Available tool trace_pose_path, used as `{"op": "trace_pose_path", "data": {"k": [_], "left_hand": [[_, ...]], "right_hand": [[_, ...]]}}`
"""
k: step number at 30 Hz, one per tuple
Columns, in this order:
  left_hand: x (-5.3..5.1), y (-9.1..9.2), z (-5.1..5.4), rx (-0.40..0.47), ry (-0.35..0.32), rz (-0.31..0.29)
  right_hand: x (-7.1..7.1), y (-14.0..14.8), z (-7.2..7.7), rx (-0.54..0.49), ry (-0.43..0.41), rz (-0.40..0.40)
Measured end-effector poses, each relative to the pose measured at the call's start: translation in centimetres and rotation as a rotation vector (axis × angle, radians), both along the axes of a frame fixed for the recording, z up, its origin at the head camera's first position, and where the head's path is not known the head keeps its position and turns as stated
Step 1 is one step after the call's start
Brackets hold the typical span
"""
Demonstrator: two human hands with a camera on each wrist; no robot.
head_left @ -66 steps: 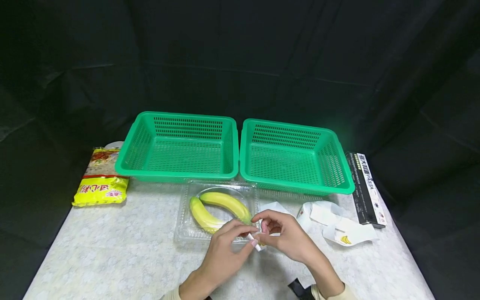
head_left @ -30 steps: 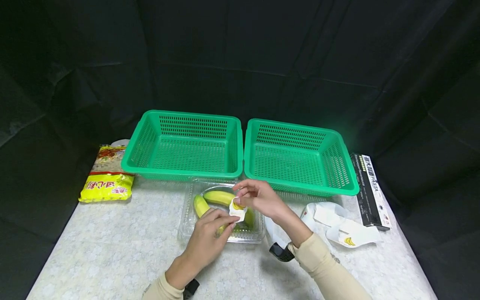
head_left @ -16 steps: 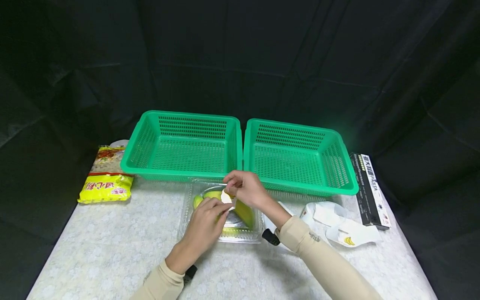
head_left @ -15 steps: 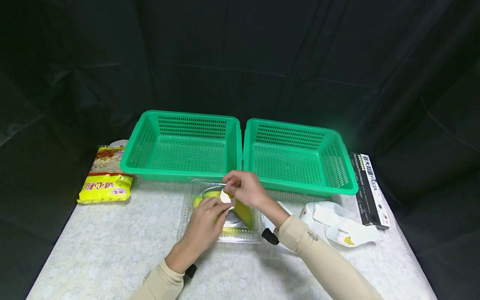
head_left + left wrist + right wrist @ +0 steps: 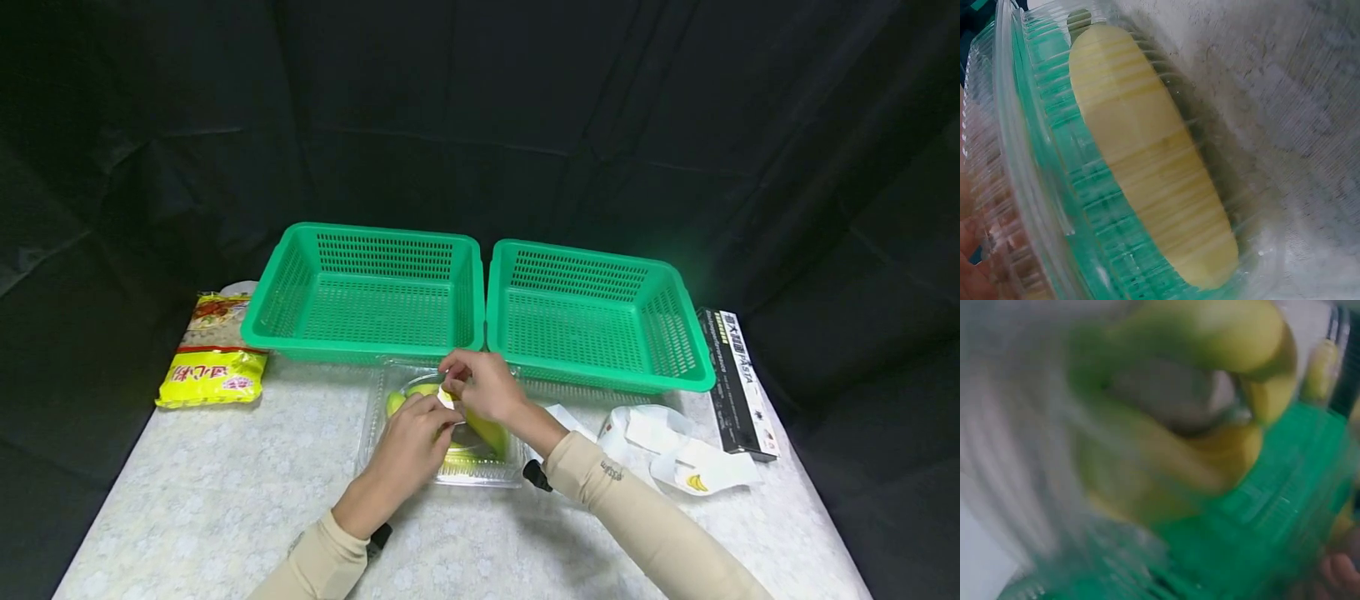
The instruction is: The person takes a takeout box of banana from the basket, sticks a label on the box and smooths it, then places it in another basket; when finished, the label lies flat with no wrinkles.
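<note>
A clear plastic box (image 5: pixel 480 477) with bananas (image 5: pixel 489 435) in it lies in front of the green baskets. Over its lid, both hands pinch a small white sticker (image 5: pixel 446 398) with a yellow print. The left hand (image 5: pixel 412 437) has its lower edge, the right hand (image 5: pixel 486 387) its upper part. In the left wrist view a banana (image 5: pixel 1154 156) shows through the ribbed clear wall. Blurred bananas (image 5: pixel 1235 337) fill much of the right wrist view, with some fingers (image 5: pixel 1340 572) at its lower right edge.
Two green baskets (image 5: pixel 363 348) (image 5: pixel 600 379) stand side by side behind the box. A yellow noodle bag (image 5: pixel 210 375) lies at the left, a black pasta box (image 5: pixel 738 392) at the right. A curled strip of white stickers (image 5: pixel 705 467) lies right of the right forearm.
Both hands have moved from the box's front right corner to over its lid, up and to the left, with the sticker between them. In the last half second they have shifted only slightly.
</note>
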State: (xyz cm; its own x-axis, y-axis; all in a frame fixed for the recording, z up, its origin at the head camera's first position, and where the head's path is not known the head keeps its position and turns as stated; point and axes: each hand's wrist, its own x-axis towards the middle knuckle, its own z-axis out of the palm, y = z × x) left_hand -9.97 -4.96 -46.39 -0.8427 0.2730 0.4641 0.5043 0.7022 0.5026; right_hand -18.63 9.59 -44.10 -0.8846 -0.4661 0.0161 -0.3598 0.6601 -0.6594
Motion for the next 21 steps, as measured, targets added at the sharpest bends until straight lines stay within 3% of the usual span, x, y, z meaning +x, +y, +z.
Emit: {"op": "trace_pose_path", "data": {"k": [5,15,21], "left_hand": [[0.05,0.25,0.05,-0.034,-0.046,-0.005],[0.04,0.56,0.17,-0.117,-0.023,0.0],[0.19,0.95,0.55,-0.192,-0.066,0.0]], "right_hand": [[0.19,-0.05,-0.45,-0.002,0.033,0.002],[0.38,-0.12,-0.82,0.061,0.131,0.059],[0.42,-0.44,-0.65,0.069,0.15,0.045]]}}
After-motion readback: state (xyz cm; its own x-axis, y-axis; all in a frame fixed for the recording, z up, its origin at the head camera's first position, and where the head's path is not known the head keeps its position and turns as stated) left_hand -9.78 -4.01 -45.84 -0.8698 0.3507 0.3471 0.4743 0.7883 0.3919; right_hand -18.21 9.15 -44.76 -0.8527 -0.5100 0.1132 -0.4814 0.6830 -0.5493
